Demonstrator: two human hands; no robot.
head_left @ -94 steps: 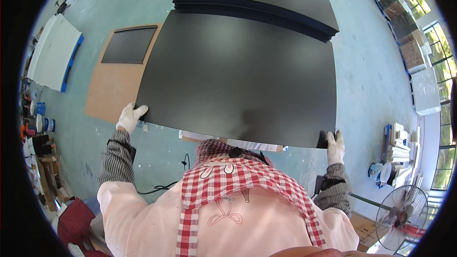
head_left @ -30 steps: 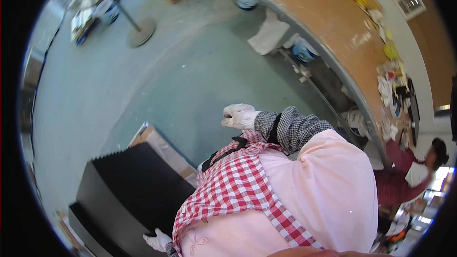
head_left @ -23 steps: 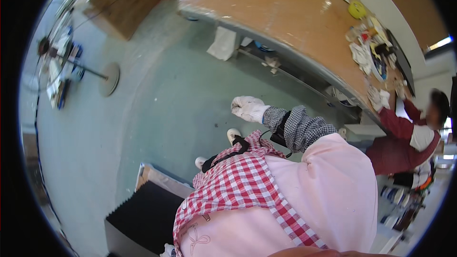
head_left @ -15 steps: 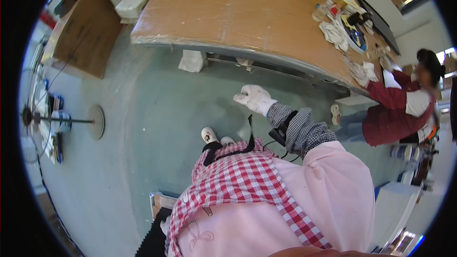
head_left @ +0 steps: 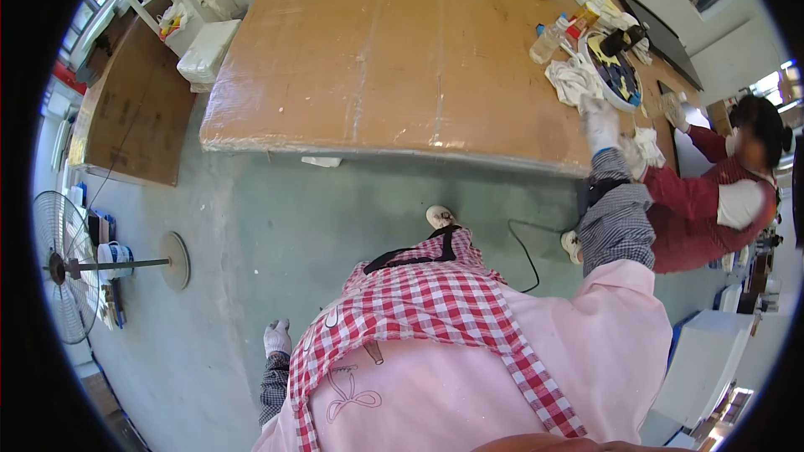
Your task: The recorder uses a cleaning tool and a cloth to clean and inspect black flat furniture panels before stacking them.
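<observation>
My right hand (head_left: 600, 125), in a white glove, reaches out over the table's right part. It is close beside a crumpled white cloth (head_left: 573, 80); whether it touches the cloth I cannot tell. Motion smears its fingers. Down at my side is my left hand (head_left: 276, 339), also gloved, with its fingers loosely extended and nothing visible in it. A round white basin (head_left: 632, 101) with dark and yellow items stands just past the cloth. Next to it are a clear bottle (head_left: 546, 43) and a black bottle (head_left: 618, 38).
A brown, film-wrapped table (head_left: 335, 75) spans the area ahead. A co-worker (head_left: 712, 209) in red stands at its right end, hands over the table. At the left are a standing fan (head_left: 63, 266) and a brown board (head_left: 134, 105). A cable (head_left: 528, 255) lies on the floor.
My right hand has moved forward and right, from in front of the table to the cloth. My left hand has come into view at my side. The table appears nearer.
</observation>
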